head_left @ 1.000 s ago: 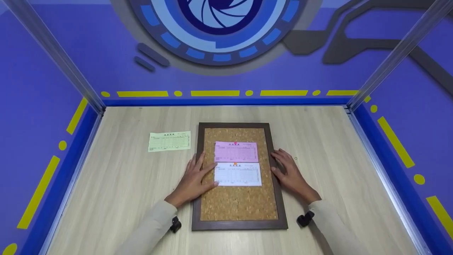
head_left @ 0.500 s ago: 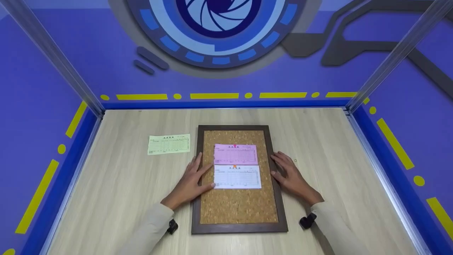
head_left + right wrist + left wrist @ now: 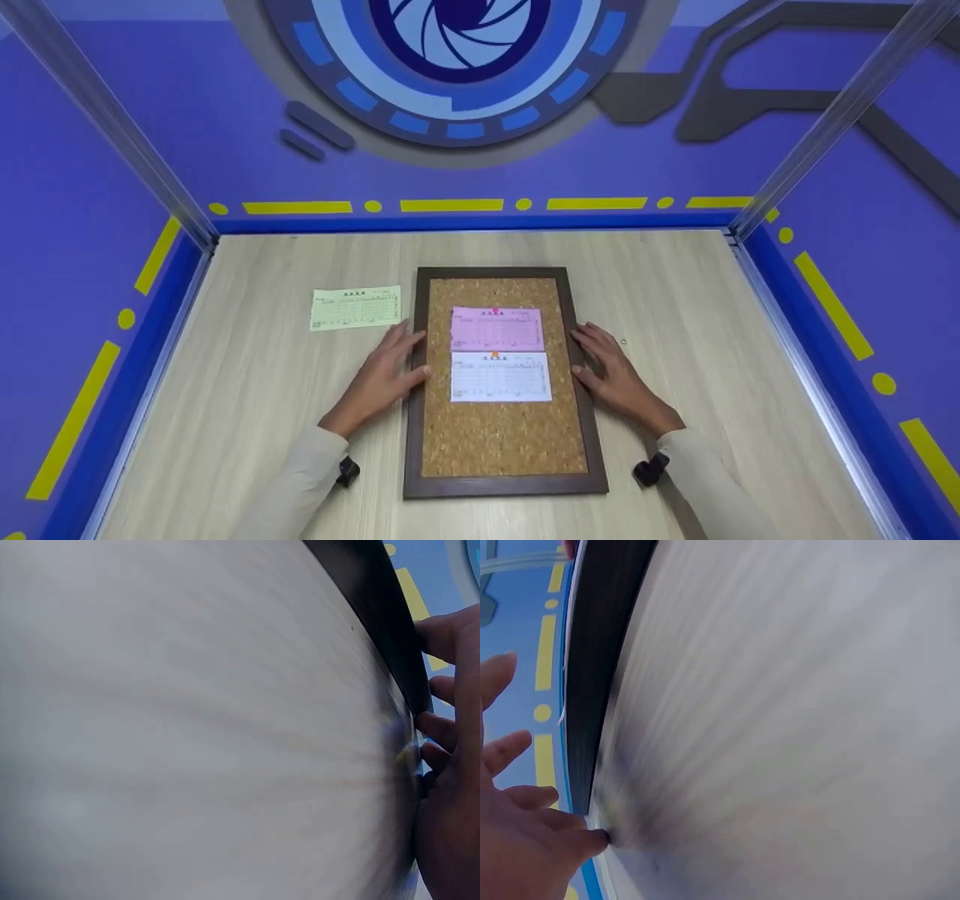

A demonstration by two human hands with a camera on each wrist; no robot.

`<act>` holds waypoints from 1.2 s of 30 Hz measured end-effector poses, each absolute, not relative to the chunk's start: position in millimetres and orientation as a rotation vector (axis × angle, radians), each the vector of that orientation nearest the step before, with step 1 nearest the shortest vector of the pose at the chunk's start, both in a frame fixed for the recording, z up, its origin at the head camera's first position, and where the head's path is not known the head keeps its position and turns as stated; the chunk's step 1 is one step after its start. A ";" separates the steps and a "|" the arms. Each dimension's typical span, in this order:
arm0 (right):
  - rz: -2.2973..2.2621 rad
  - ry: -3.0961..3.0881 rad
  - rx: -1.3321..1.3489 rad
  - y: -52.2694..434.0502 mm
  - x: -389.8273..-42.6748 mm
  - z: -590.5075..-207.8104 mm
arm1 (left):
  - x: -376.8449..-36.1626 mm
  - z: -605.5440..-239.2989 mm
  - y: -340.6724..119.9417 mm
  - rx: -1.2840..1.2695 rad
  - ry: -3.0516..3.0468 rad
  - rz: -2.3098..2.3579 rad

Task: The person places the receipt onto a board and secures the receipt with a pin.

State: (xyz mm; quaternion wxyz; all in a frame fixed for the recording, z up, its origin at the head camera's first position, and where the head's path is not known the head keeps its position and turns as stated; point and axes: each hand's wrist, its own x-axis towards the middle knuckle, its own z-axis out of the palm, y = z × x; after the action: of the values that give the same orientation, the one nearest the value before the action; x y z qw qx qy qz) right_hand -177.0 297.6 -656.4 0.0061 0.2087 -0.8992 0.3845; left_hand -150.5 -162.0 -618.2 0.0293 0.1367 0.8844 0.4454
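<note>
A cork board (image 3: 502,442) with a dark brown frame lies flat on the table. A pink paper form (image 3: 496,330) is fixed to it with a pink pin (image 3: 496,310). Just below, a white form (image 3: 500,379) is fixed with an orange pin (image 3: 495,355). My left hand (image 3: 375,382) is at the frame's left edge, fingers spread, thumb tip over the border. My right hand (image 3: 619,382) rests its fingertips and thumb against the right edge. Both wrist views show the dark frame side (image 3: 600,652) beside loosely extended fingers. Neither hand grips anything.
A green form (image 3: 355,308) lies loose on the wood-grain table (image 3: 247,390), left of the board and near my left fingertips. One tiny round item (image 3: 623,342) sits beside my right hand. Blue-purple panels (image 3: 97,225) wall in the table at the back and sides.
My left hand has drawn back leftward, its thumb and index leaving the white form's left edge and the cork for the frame border. My right hand stays at the right edge.
</note>
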 end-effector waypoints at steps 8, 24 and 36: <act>1.196 -2.824 0.647 297.6 -177.4 -656.0 | -160.4 -606.6 -184.4 0.293 2.890 1.466; 1.185 -2.797 0.639 296.1 -175.9 -658.0 | -176.7 -606.2 -220.4 0.078 2.991 1.489; 1.196 -2.795 0.654 297.5 -176.4 -658.3 | -191.1 -610.4 -233.9 -0.057 3.014 1.508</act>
State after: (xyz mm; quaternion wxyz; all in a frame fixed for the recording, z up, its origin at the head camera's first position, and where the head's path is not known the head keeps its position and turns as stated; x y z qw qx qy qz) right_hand -176.4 297.5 -658.3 0.0160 0.2104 -0.8986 0.3847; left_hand -191.1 -233.9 -610.4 -0.1141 -0.0169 0.8884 0.4444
